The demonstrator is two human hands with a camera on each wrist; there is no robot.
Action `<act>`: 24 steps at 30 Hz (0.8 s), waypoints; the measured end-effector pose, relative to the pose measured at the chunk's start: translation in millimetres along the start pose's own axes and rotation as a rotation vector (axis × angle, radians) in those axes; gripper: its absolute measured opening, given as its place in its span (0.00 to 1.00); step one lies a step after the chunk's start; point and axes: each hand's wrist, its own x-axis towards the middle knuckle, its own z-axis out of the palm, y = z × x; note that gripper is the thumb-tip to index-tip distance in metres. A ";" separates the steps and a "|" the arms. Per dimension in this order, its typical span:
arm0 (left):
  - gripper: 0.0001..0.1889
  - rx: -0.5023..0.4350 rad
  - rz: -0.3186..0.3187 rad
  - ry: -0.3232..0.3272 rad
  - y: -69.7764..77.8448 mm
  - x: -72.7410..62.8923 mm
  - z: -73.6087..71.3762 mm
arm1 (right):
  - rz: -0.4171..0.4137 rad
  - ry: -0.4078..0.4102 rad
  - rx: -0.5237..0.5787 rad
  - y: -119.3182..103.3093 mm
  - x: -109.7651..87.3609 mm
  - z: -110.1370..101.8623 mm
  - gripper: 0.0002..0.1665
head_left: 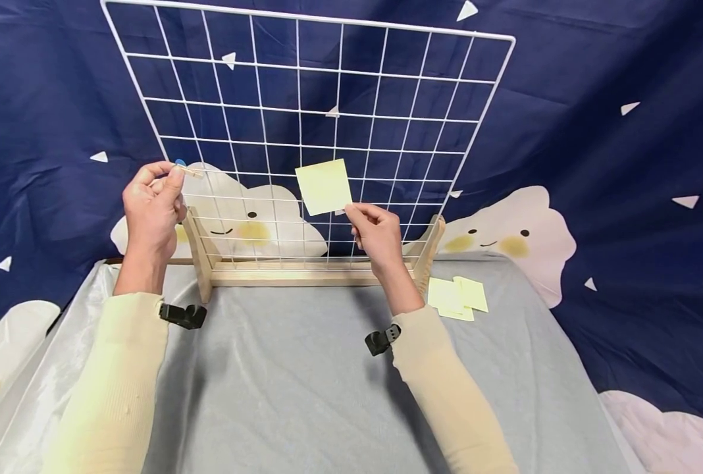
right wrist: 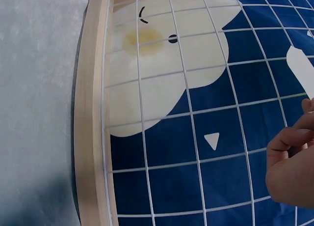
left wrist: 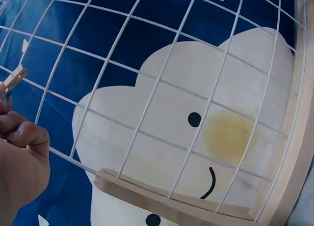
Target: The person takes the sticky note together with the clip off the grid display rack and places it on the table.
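My left hand (head_left: 153, 204) pinches a small wooden clothespin (head_left: 193, 172) with a blue piece on it, right at the left side of a white wire grid (head_left: 316, 115). In the left wrist view the light wooden clothespin (left wrist: 16, 77) sticks out past the fingertips, overlapping the grid wires. My right hand (head_left: 378, 237) pinches a pale yellow sticky note (head_left: 324, 187) by its lower right corner, in front of the grid's middle. The right wrist view shows this note (right wrist: 301, 69) nearly edge-on above the curled fingers.
The grid stands upright in a wooden base (head_left: 304, 276) with a side post at each end. Several yellow sticky notes (head_left: 446, 295) lie overlapping to the right of the base, on a grey cloth-covered table (head_left: 304, 368). A dark blue curtain (head_left: 612, 164) with clouds hangs behind.
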 end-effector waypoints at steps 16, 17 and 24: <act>0.05 0.004 -0.062 0.016 3.0 -3.3 -6.6 | 0.006 0.038 0.001 1.9 -6.1 -27.9 0.14; 0.06 -0.005 -0.074 0.021 3.5 -4.0 -7.7 | 0.008 0.042 0.004 2.7 -6.4 -30.0 0.14; 0.06 -0.012 -0.088 0.047 3.7 -9.5 -15.4 | 0.037 0.062 0.013 6.9 -8.9 -46.6 0.14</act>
